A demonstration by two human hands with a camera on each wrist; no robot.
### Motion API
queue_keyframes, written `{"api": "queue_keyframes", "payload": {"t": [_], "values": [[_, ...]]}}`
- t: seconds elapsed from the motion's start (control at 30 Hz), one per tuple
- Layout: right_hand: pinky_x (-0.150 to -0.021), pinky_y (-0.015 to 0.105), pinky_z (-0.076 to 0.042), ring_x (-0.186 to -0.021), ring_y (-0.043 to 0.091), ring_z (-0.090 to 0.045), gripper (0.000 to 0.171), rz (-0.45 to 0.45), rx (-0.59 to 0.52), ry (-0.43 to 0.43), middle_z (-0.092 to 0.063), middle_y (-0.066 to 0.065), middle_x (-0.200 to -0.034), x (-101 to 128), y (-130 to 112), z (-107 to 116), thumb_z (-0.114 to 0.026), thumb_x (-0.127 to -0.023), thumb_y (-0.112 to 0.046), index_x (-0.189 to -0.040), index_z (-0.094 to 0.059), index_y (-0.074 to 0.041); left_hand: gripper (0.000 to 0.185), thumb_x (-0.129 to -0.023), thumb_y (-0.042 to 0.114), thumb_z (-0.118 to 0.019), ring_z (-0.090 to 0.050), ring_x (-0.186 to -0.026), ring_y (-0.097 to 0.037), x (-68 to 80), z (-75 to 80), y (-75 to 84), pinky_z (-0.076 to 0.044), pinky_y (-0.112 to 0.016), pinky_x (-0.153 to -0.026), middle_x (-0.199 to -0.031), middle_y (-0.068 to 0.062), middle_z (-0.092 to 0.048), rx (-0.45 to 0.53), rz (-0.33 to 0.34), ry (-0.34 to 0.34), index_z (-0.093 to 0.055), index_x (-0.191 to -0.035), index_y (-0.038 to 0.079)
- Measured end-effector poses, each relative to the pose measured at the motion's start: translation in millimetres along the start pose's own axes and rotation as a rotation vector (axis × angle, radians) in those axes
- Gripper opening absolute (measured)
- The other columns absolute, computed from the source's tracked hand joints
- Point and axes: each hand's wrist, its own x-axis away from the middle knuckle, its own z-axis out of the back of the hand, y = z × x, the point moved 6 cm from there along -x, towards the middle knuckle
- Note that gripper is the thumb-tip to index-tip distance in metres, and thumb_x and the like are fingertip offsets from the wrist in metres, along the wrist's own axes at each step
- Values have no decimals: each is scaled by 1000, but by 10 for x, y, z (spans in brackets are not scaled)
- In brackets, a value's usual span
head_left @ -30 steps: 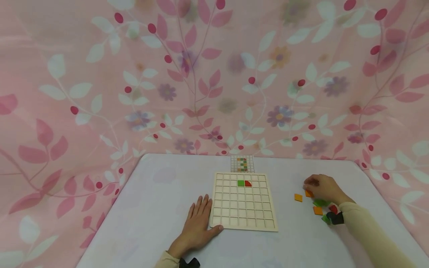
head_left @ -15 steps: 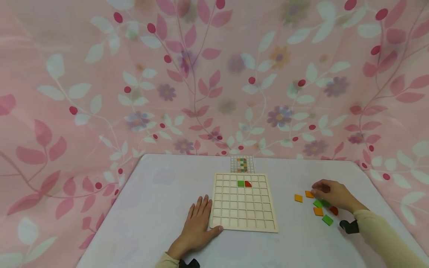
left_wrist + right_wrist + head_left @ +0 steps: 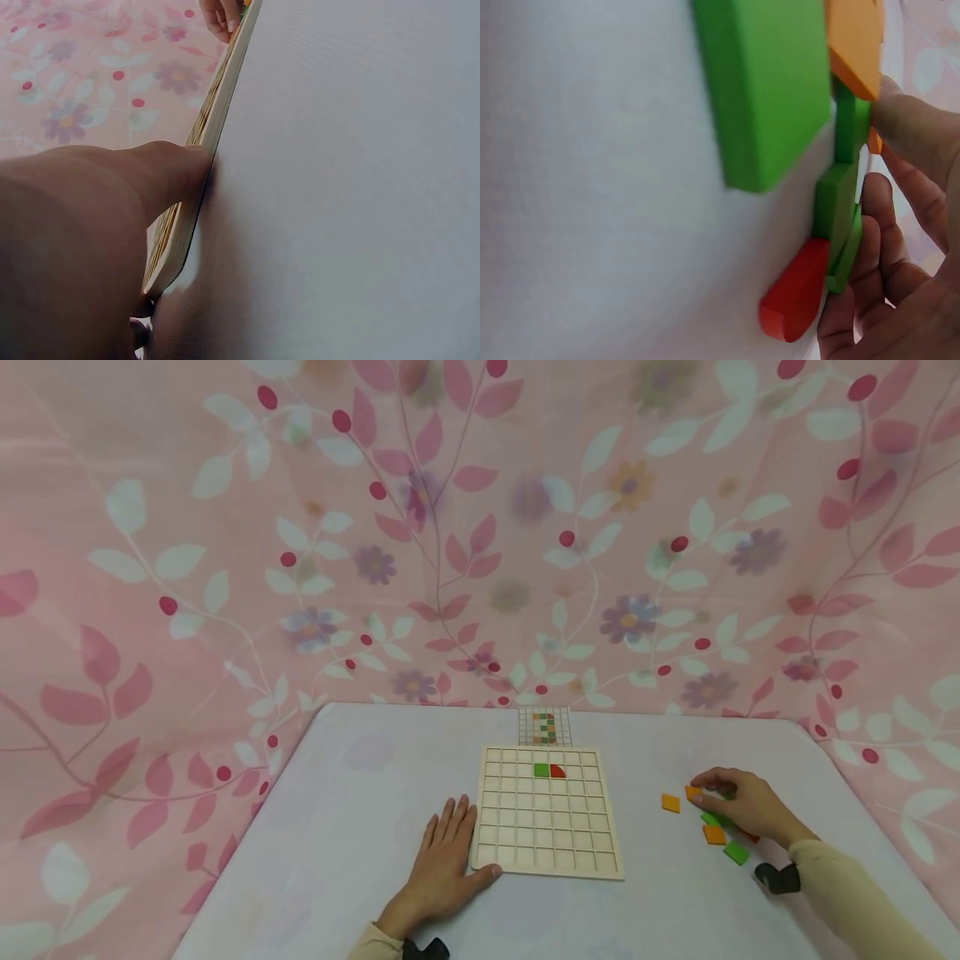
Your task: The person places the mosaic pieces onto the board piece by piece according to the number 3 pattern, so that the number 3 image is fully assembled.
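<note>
Orange in colour, a tile (image 3: 691, 792) to the right of the board (image 3: 547, 839) is pinched between the thumb and forefinger of the right hand (image 3: 742, 800); the grip is narrow, and whether the tile is lifted off the white counter (image 3: 352, 793) cannot be told. Just left of it, a second orange tile (image 3: 671, 803) is seen, and nearer the camera a third orange tile (image 3: 715, 835) and a green tile (image 3: 737, 853) are found. By the palm, more green tiles (image 3: 836, 199) and a red piece (image 3: 795, 292) are shown in the right wrist view, though partly hidden in the head view. The left hand (image 3: 438, 872) is laid flat, fingers straight along the board's left edge, and the near left corner is touched by its thumb. On the board, a green square (image 3: 542, 770) and a red quarter-round (image 3: 557, 771) are set side by side in the second row from the far edge, beyond which a patterned card (image 3: 527, 727) is placed
</note>
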Motion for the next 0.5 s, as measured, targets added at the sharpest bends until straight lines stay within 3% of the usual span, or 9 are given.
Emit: {"api": "queue_keyframes", "payload": {"t": [0.27, 0.5], "values": [[-74, 26, -51, -90, 18, -61, 39, 38, 51, 77, -70, 0, -100, -7, -29, -8, -72, -86, -50, -110, -69, -19, 94, -92, 64, -53, -5, -153, -34, -2, 25, 0, -7, -57, -119, -166, -13, -12, 1, -6, 5, -21, -157, 3], [-74, 25, -50, -91, 17, -63, 46, 31, 40, 63, -71, 0, -101, 18, -25, 2, -70, -86, -55, -111, -69, -16, 95, -92, 67, -50, -2, -153, -32, -7, -22, -36, -6, -56, -120, -166, -11, -10, 2, 4, -10, -19, -158, 5]]}}
